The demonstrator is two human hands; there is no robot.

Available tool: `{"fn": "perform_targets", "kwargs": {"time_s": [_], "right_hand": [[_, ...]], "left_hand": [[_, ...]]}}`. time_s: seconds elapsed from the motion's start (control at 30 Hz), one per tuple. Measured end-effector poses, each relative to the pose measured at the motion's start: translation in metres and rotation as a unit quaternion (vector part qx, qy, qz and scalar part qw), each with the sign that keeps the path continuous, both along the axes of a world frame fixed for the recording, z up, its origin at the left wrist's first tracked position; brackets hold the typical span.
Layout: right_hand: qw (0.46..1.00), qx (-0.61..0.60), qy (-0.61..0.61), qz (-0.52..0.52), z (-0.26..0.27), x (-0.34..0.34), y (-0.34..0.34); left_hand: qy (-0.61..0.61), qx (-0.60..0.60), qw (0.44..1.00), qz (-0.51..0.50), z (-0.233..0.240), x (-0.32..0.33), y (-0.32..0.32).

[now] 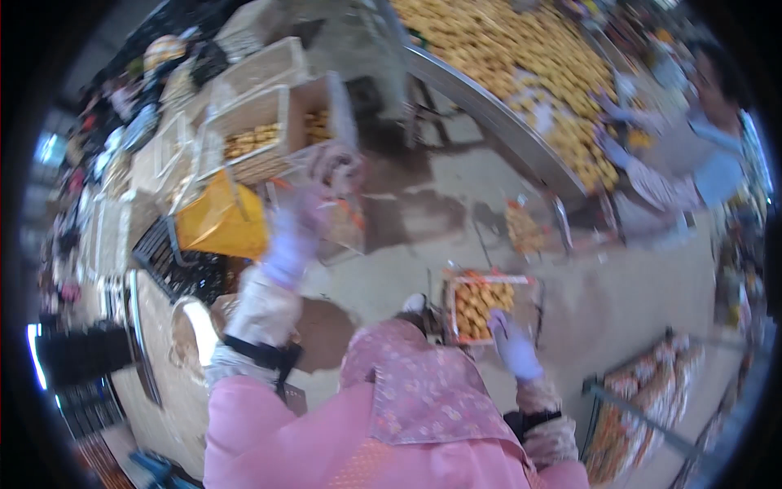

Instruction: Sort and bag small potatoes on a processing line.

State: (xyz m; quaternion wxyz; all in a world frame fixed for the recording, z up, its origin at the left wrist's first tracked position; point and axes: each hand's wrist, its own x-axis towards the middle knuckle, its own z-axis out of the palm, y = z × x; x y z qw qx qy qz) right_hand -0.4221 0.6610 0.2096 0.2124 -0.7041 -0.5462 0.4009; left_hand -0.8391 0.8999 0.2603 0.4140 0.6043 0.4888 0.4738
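My left hand [296, 238], in a pale purple glove, reaches forward and is motion-blurred. Just beyond its fingers are a pinkish bundle [339, 165] and a clear bag [343, 229] with orange edging. Blur hides whether the fingers grip either of them. My right hand [513, 345], gloved the same way, is at the near right side of a small bin [453, 312] lined with a clear, orange-edged bag. Its fingertips are over the small yellow, potato-like produce [479, 305] inside. Whether they hold a piece cannot be made out.
A metal-edged sorting table [501, 116] bears heaped yellow produce, with a gloved person [678, 147] at its right side. White crates [244, 116], a yellow bin [223, 217] and a black crate [177, 257] stand left. A filled bag [522, 226] rests ahead; packed bags [641, 403] lie right.
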Motion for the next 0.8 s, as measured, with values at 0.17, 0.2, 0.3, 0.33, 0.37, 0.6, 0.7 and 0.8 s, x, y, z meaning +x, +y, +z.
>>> {"fn": "perform_targets", "kwargs": {"time_s": [0.17, 0.2, 0.3, 0.33, 0.37, 0.6, 0.7, 0.8], "right_hand": [[0.981, 0.047, -0.185, 0.024, -0.042, 0.066, -0.056], [0.982, -0.026, -0.188, -0.007, -0.045, 0.076, -0.058], [0.955, -0.119, -0.244, -0.122, -0.076, 0.11, -0.117], [0.955, -0.135, -0.199, -0.175, -0.083, 0.126, -0.139], [0.952, -0.145, -0.15, -0.223, -0.089, 0.138, -0.154], [0.925, -0.174, -0.332, -0.063, -0.143, 0.172, -0.149], [0.906, -0.294, -0.296, 0.068, -0.155, 0.183, -0.115], [0.896, -0.296, -0.299, 0.139, -0.171, 0.21, -0.1]], "left_hand": [[0.368, 0.146, 0.864, 0.309, 0.023, -0.1, 0.127], [0.47, 0.25, 0.824, 0.194, 0.01, -0.14, 0.134], [0.083, -0.014, 0.99, 0.11, -0.062, -0.057, 0.11], [0.283, 0.12, 0.951, -0.028, -0.08, -0.014, 0.083], [0.46, 0.254, 0.836, -0.158, -0.096, 0.026, 0.05], [0.054, -0.388, 0.751, -0.532, -0.194, 0.234, -0.215], [0.195, -0.322, 0.766, -0.521, -0.223, 0.3, -0.258], [0.027, -0.643, 0.725, -0.245, -0.258, 0.348, -0.277]]}}
